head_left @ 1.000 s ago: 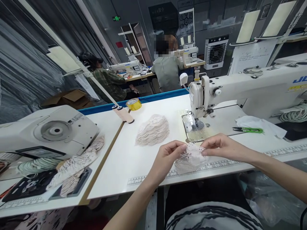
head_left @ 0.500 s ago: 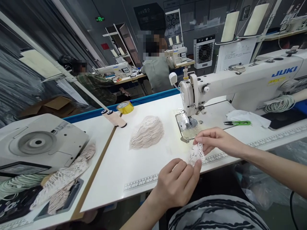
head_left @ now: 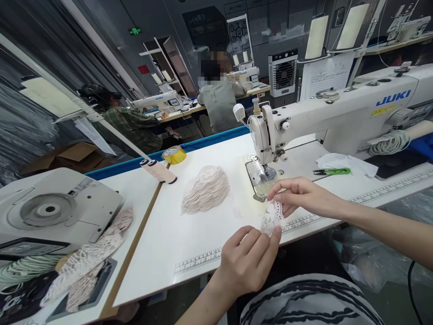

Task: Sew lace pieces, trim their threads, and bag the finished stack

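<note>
A small piece of white lace is stretched between my two hands, above the table's front edge. My left hand pinches its lower end between thumb and curled fingers. At the upper end, my right hand grips the lace with thumb and forefinger. Just beyond my right fingers is the sewing machine's needle plate, with the machine head above it. To the left lies a stack of pale pink lace pieces on the white table.
Green thread snips lie by a white cloth at right. Yellow tape and two thread spools stand at the table's back left. Another machine with lace strips is at left. Two people sit at machines beyond.
The view has shifted slightly. Both hands keep hold of the lace, and my right fingertips have moved a little left along its upper end.
</note>
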The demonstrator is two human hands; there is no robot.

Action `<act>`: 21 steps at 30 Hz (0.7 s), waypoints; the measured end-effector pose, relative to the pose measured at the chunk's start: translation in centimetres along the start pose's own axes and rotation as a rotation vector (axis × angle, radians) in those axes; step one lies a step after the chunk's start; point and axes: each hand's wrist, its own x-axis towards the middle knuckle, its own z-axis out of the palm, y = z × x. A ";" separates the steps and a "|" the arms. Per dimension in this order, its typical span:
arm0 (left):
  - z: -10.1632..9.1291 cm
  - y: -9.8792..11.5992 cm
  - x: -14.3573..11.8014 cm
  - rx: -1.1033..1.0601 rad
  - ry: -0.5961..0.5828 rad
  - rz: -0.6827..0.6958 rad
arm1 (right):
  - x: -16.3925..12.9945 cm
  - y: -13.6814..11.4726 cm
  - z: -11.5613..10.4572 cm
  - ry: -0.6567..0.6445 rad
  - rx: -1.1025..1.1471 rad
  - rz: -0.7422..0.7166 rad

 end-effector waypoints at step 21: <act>0.7 0.4 -0.2 -0.015 0.021 0.018 | 0.2 0.1 0.4 -0.067 -0.080 -0.086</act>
